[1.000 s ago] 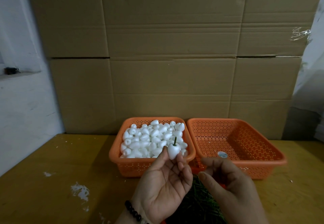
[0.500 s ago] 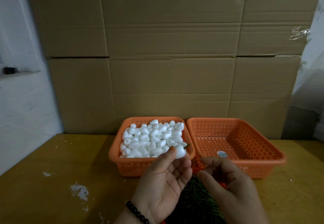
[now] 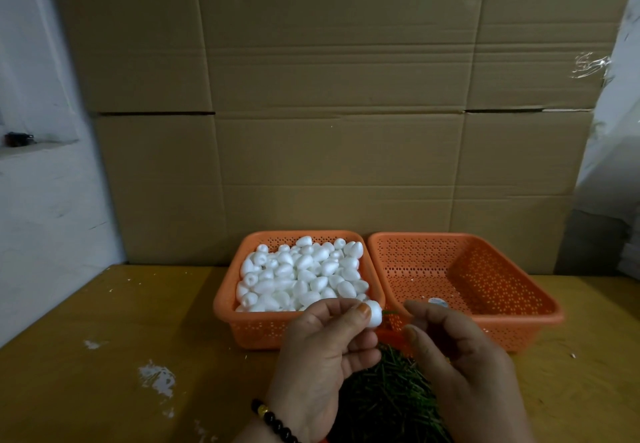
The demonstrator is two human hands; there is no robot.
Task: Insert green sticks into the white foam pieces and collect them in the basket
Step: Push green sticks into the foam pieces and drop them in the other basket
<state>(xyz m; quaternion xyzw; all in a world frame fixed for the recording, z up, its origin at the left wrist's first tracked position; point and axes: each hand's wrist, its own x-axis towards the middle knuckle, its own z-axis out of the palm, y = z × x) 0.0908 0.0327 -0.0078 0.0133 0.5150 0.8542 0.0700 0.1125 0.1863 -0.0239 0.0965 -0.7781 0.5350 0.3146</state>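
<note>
Right, the left hand (image 3: 323, 345) pinches a white foam piece (image 3: 374, 313) in its curled fingers, a green stick (image 3: 389, 312) poking out sideways; the right hand (image 3: 457, 349) hovers beside it — fingers loosely curled, holding nothing I can see; the right-side basket (image 3: 491, 319) sits just behind on the table (image 3: 104, 356).

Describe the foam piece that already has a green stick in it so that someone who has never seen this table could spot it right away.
Find the orange basket heaped with white foam pieces, on the left of the pair. Just in front of its near right corner, the left hand pinches one foam piece at its fingertips. Unlike the loose ones, it is held above the table and has a green stick poking out toward the right hand.
</note>
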